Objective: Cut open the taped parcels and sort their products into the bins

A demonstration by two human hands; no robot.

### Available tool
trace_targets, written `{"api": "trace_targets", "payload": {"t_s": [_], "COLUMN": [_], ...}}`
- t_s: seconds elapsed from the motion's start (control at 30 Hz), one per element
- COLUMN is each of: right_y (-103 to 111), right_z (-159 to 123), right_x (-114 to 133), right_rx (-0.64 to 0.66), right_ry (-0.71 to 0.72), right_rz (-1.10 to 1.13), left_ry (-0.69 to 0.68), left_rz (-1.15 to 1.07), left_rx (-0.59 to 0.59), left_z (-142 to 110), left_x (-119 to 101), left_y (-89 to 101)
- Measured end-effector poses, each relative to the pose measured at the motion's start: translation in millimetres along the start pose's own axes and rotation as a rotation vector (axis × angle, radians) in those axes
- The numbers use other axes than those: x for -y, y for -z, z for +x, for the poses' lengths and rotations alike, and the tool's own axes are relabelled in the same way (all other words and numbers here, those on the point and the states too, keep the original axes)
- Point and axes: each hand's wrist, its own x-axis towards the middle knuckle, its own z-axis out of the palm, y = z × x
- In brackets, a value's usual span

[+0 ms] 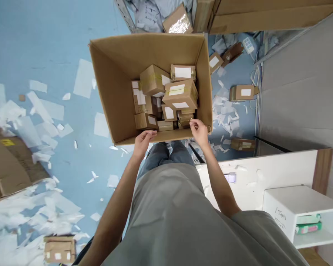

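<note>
A large open cardboard box (152, 45) is in front of my legs, with several small taped cartons heaped inside. My left hand (144, 142) is closed over its near rim, fingertips just inside the wall. Further right along that rim, my right hand (199, 132) is closed as well, thumb and finger pinched together close to a small brown carton (185, 123). A bigger carton (180, 94) with white labels lies tilted on top of the heap. Beside it sits another carton (153, 82) with yellowish tape. The undersides of both hands are hidden.
White paper scraps (52, 111) litter the blue floor (80, 22). Small cartons (242, 92) lie to the right near a cable (257, 96). A white table (249, 171) with a phone (230, 178) and a white shelf box (302, 201) stands at my right. Torn cardboard (13, 162) is at left.
</note>
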Motion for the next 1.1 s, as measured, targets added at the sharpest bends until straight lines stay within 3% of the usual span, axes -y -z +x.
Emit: {"api": "trace_targets", "payload": {"t_s": [0.13,0.23,0.57,0.9,1.1], "right_y": [-6.4,-14.6,-54.3,-112.1,-115.4], "right_z": [45.6,60.8,51.2,68.9,91.0], "right_x": [-6.9,-11.8,-5.7,22.6,35.1], "right_rx": [0.055,0.088,0.165,0.256,0.207], "right_ry": [0.004,-0.014,-0.092,-0.057,-0.032], "right_rz": [-0.07,-0.104,-0.162,-0.229,-0.254], "left_ry": [0.034,0.056,0.132,0.175,0.168], "left_rz": [-0.003,-0.012,-0.048,-0.056,-0.069], "left_rx": [-0.039,-0.061,-0.033,-0.078,-0.043], "left_z": [19.2,33.0,76.9,126.3,152.1], "left_x": [0.9,5.5,16.5,27.8,27.9], "left_y": [1.0,4.3,22.6,74.6,78.7]}}
